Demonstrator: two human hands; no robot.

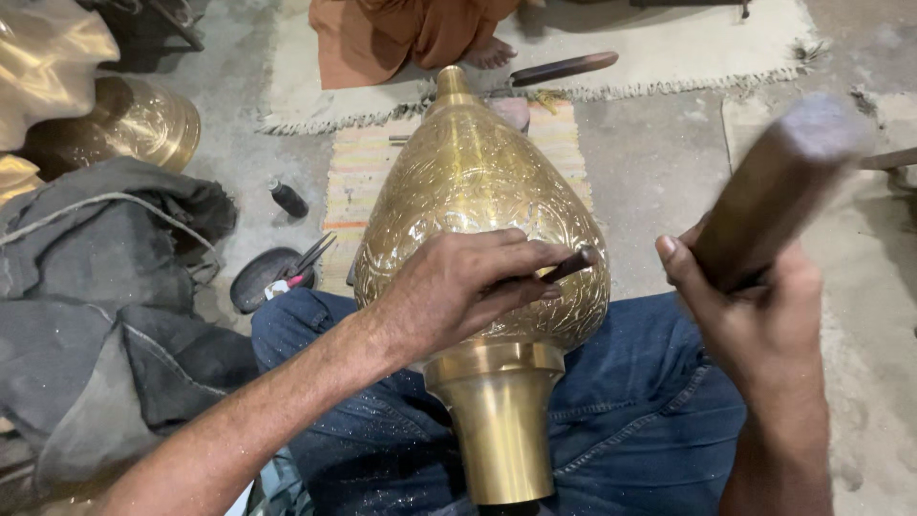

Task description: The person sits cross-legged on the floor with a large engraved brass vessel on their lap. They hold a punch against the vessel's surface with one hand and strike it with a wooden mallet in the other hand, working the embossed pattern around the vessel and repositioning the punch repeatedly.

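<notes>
Both hands are busy: left hand (457, 287) pinches a small punch (565, 267) against the engraved brass vase (478, 191), which lies across the lap, neck toward 6 o'clock. Right hand (755, 315) is wrapped tight around a wooden mallet (778, 186), raised out at 3 o'clock, blurry. Left wrist bends down over the belly, fingers pointing at the mallet. My guess: a glancing blow could skid the punch and scar the pattern, or catch the fingers. Dark cloth (105, 315) sits at 9 o'clock, a striped mat (358, 182) on the floor beyond.

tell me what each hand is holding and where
Left hand pinches a dark chisel mid-shaft against the brass vessel; right hand grips a wooden mallet at its lower end.
</notes>
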